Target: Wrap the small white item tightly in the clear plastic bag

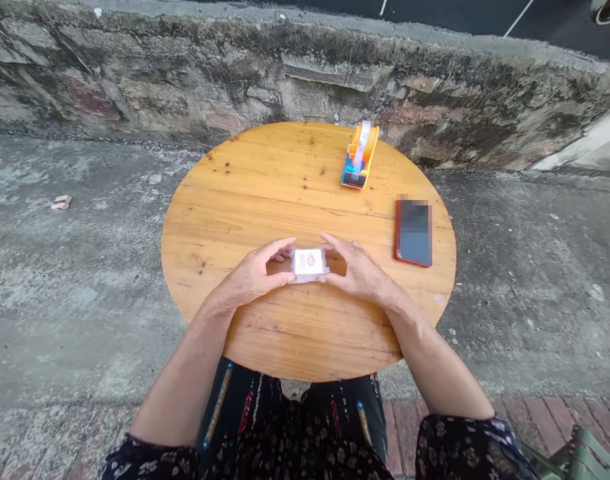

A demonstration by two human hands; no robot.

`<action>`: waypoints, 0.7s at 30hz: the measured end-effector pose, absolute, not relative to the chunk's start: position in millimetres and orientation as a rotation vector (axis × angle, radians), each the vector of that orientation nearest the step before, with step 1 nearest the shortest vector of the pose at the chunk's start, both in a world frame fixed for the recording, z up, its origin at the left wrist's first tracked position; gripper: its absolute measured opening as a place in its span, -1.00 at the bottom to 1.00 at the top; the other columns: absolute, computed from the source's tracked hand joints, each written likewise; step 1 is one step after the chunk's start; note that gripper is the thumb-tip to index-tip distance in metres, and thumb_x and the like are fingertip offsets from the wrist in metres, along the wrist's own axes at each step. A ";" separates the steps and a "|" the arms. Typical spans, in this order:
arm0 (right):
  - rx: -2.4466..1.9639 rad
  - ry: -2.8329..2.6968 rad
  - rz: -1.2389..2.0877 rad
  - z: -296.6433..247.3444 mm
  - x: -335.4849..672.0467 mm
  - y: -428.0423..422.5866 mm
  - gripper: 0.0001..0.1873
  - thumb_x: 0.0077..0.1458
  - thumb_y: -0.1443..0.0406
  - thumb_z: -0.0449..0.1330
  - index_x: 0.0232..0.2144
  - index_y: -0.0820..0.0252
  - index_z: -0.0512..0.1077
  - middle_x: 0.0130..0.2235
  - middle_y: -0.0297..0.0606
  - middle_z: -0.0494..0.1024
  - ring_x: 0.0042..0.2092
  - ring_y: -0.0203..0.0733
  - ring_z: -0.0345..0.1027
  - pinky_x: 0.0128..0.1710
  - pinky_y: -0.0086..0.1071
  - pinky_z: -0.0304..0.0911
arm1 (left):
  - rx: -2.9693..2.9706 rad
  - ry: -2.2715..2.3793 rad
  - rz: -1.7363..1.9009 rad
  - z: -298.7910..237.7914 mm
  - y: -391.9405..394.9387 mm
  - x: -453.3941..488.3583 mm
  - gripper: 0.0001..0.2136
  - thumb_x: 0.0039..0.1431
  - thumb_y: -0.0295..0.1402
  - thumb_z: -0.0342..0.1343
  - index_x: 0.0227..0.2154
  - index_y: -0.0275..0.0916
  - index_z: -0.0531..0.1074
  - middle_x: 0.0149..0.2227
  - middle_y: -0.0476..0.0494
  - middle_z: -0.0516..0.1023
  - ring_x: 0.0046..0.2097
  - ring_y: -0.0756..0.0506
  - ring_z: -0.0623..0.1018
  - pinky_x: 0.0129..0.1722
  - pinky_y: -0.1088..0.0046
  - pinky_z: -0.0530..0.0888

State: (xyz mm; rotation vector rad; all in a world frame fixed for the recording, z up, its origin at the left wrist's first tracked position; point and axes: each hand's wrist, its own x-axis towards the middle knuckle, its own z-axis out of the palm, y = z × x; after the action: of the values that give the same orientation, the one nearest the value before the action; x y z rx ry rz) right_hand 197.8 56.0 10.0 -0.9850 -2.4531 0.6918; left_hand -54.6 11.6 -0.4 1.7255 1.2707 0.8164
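Observation:
A small white box (308, 261) with red printing lies wrapped in clear, crinkled plastic near the middle of the round wooden table. At its left edge, my left hand (265, 269) grips the plastic, the thumb in front and the fingers behind. My right hand (352, 268) holds the opposite end the same way, its thumb on the near right corner. Parts of the fingers behind the wrapping are hidden.
A tape dispenser (359, 155) in orange and blue stands at the table's (265, 173) far side. A phone (413, 233) in a red case lies to the right. Beyond the table runs a stone wall (195, 80). A crumpled packet (61, 203) is on the ground at left.

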 end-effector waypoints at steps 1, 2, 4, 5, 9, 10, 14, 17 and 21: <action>-0.988 -2.459 0.698 11.5 197.8 55.2 -0.12 0.05 0.26 0.29 0.34 0.02 -0.02 0.08 -0.11 0.51 0.13 0.07 0.37 0.13 0.13 0.19 | 1.725 1.248 0.806 0.2 11.0 -55.9 -0.35 0.07 -0.31 0.22 0.25 -0.14 0.22 0.19 -0.24 0.41 0.13 -0.22 0.47 0.17 0.07 0.41; -0.990 -2.461 0.700 12.6 197.7 54.4 -0.11 0.05 0.26 0.29 0.34 0.02 -0.02 0.07 -0.12 0.52 0.12 0.07 0.37 0.13 0.13 0.18 | 1.723 1.225 0.796 1.0 10.5 -57.0 -0.34 0.07 -0.32 0.21 0.26 -0.14 0.20 0.20 -0.25 0.40 0.14 -0.23 0.46 0.17 0.06 0.41; -0.986 -2.461 0.696 13.6 197.3 53.2 -0.11 0.04 0.26 0.30 0.34 0.02 -0.02 0.06 -0.13 0.52 0.11 0.06 0.38 0.12 0.13 0.19 | 1.717 1.196 0.791 2.3 9.8 -57.5 -0.36 0.09 -0.36 0.16 0.27 -0.13 0.19 0.21 -0.25 0.39 0.16 -0.23 0.45 0.18 0.05 0.41; -0.981 -2.461 0.691 13.3 196.9 53.0 -0.11 0.04 0.27 0.29 0.33 0.02 -0.02 0.06 -0.13 0.52 0.11 0.07 0.38 0.12 0.12 0.20 | 1.715 1.200 0.796 2.7 9.8 -57.0 -0.37 0.09 -0.38 0.14 0.26 -0.14 0.20 0.20 -0.25 0.40 0.15 -0.22 0.46 0.18 0.04 0.40; -0.964 -2.461 0.664 11.0 196.1 53.6 -0.13 0.04 0.28 0.29 0.33 0.03 0.01 0.04 -0.12 0.53 0.08 0.08 0.39 0.09 0.10 0.24 | 1.721 1.257 0.806 2.4 10.8 -53.4 -0.38 0.05 -0.42 0.12 0.23 -0.13 0.24 0.16 -0.22 0.44 0.12 -0.20 0.49 0.17 0.05 0.41; -0.962 -2.467 0.662 10.9 196.5 53.7 -0.13 0.04 0.28 0.29 0.33 0.03 0.01 0.04 -0.12 0.53 0.08 0.07 0.39 0.09 0.10 0.25 | 1.721 1.265 0.806 2.2 10.9 -52.8 -0.38 0.05 -0.42 0.13 0.23 -0.14 0.25 0.15 -0.22 0.45 0.11 -0.20 0.49 0.17 0.05 0.41; -0.937 -2.499 0.632 13.2 198.7 52.7 -0.12 0.03 0.17 0.34 0.31 0.03 0.04 0.13 -0.08 0.45 0.15 0.10 0.31 0.13 0.11 0.22 | 1.751 1.230 0.820 2.9 10.3 -53.1 -0.37 0.05 -0.37 0.18 0.23 -0.15 0.24 0.17 -0.24 0.42 0.10 -0.21 0.48 0.16 0.05 0.41; -0.902 -2.458 0.575 14.5 198.3 50.9 -0.15 0.01 0.04 0.35 0.28 0.00 0.12 0.22 -0.07 0.34 0.23 0.10 0.21 0.17 0.08 0.18 | 1.809 1.206 0.824 6.1 9.2 -53.2 -0.37 0.04 -0.29 0.24 0.21 -0.14 0.26 0.19 -0.24 0.39 0.09 -0.21 0.47 0.15 0.07 0.42; -0.868 -2.459 0.500 13.4 194.4 49.6 -0.33 0.05 0.07 0.33 0.18 -0.02 0.26 0.16 -0.12 0.39 0.18 0.05 0.28 0.12 0.02 0.21 | 1.838 1.211 0.815 11.6 8.5 -50.1 -0.45 0.07 -0.20 0.25 0.14 -0.12 0.33 0.14 -0.19 0.43 0.07 -0.20 0.48 0.12 0.13 0.44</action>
State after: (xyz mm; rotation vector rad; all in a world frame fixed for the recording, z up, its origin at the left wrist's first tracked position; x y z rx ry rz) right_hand 194.4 49.6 13.4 -0.8682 -2.4589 0.4999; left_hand -50.1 8.5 11.6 1.8376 1.2112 0.8146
